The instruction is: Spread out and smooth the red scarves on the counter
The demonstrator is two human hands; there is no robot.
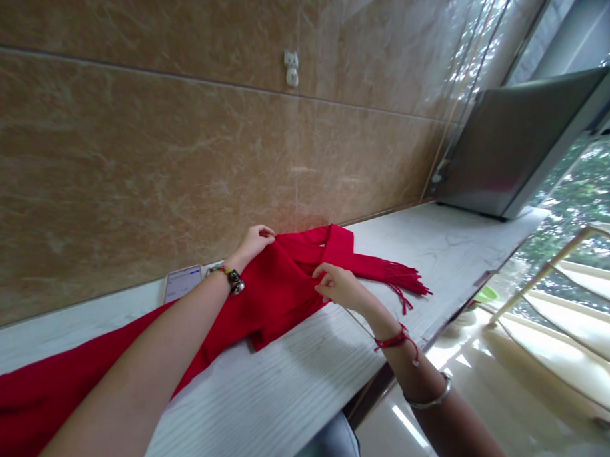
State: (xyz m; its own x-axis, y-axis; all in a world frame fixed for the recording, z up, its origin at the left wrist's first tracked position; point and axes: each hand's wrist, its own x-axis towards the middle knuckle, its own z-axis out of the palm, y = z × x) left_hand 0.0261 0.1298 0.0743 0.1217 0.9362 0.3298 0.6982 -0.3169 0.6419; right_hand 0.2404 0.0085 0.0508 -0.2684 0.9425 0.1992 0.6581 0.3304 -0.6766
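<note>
We had the red fringed scarf on the pale countertop, along the foot of the brown marbled wall; it ran from the lower left corner, under our left forearm, up to both our hands; it lay lengthwise, we think, because the countertop was long and narrow.

Our left hand pinched the upper edge of the scarf between thumb and fingers, close to the wall; such a hold at the border probably kept this edge raised and steady, without pressing the cloth flat. Our right hand was at the opposite side of the cloth, with its fingers bent; whether it gripped the fabric or only touched it, we could not tell; its place there seemed good for guiding the nearer border.

Beyond the right hand, a narrower band of the scarf turned over itself, and its fringe lay loose on the countertop, held by neither hand; the folds overlapped there, perhaps because the cloth was gathered.

A smartphone lay behind the left forearm, near the wall, likely to be out of the way; a white cat-shaped ornament was fixed higher up on the wall.
</note>
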